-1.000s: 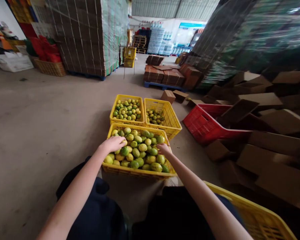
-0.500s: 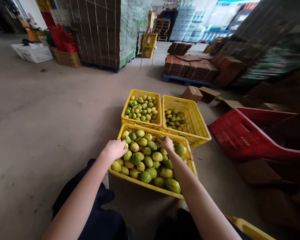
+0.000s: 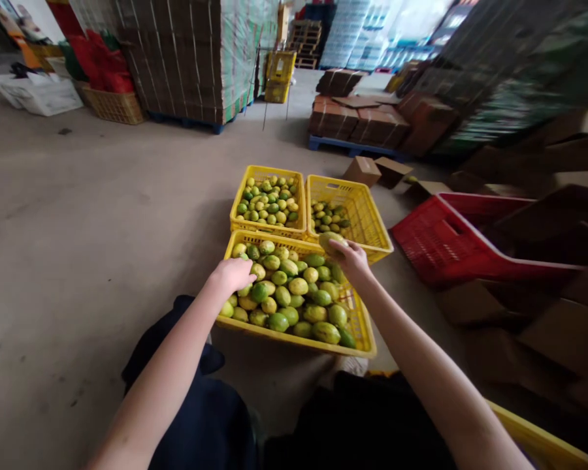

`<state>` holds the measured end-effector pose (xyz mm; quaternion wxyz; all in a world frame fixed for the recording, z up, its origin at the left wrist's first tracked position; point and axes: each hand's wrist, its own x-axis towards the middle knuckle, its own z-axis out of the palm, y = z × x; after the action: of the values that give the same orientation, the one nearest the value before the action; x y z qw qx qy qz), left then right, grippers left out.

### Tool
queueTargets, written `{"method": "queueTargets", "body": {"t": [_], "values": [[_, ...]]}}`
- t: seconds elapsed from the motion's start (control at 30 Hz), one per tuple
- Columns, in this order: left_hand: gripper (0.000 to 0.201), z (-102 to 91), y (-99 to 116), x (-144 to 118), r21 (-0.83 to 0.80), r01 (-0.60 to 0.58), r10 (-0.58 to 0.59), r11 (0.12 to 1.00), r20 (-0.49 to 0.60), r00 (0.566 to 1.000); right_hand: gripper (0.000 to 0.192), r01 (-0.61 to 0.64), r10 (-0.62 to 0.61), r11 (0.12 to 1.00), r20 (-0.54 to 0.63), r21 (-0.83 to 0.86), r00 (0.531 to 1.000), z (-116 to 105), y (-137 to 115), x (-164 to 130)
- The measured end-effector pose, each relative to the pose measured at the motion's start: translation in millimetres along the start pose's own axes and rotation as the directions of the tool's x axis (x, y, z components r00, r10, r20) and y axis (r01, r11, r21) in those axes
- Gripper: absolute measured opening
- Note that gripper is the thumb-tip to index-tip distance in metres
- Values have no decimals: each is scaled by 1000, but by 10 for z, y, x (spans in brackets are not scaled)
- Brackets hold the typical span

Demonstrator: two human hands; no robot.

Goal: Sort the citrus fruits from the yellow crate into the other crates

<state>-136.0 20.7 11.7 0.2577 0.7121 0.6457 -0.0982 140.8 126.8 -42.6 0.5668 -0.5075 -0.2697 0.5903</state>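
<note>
Against the earlier frame, the right hand [image 3: 353,262] is now farther out and to the right, at the far rim of the front crate [image 3: 361,320], and a yellow-green fruit [image 3: 330,241] shows clear of the heap with it. The left hand [image 3: 232,275] stays at the left end of the same crate.

The right hand is closed around that one fruit, its fingers at the near end, so most of the rounded body juts forward; a hold from behind probably suits an arm reaching outward. In the picture the fruit overlaps the far rim, just in front of the back right crate [image 3: 362,209]; how high it hangs I cannot tell.

The left hand rests, fingers curled, over the loose fruits [image 3: 298,286]; whether it grips one or only touches them is hidden.

The front crate stands right before the person's legs, with the back left crate [image 3: 268,228] and the back right crate side by side against its far edge, likely to keep all three within arm's reach. The red crate [image 3: 424,235] stands apart on the right.
</note>
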Motion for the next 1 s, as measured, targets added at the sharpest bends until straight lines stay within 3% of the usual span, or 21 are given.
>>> {"method": "queueTargets", "body": {"t": [0.07,0.17,0.3,0.43,0.53,0.6,0.77,1.0], "values": [[37,49,75,7,-12,-28,28,1000,4,1000,13,31,-35,996,45,85,998,-39,-327,-268],[38,117,155,51,-39,-77,78,996,12,997,13,38,-87,946,141,321,986,-156,-759,-739],[33,253,157,209,-58,-68,70,996,28,997,24,72,-115,829,44,555,992,-403,-1027,-1202],[27,538,52,387,-11,-6,6,1000,30,1000,17,-15,77,734,-61,679,995,-594,-925,-1281],[47,789,-59,462,26,10,-10,1000,8,1000,13,-116,262,742,-127,660,957,-608,-782,-1223],[61,923,-132,487,38,15,-16,999,10,1000,13,-210,332,771,-99,601,938,-578,-731,-1198],[76,1096,-266,516,12,-11,11,1000,1,1000,15,-298,325,822,30,486,945,-529,-756,-1209],[62,1121,-266,563,-88,-41,34,995,-84,996,10,-301,353,766,20,568,935,-511,-746,-1288]]}}
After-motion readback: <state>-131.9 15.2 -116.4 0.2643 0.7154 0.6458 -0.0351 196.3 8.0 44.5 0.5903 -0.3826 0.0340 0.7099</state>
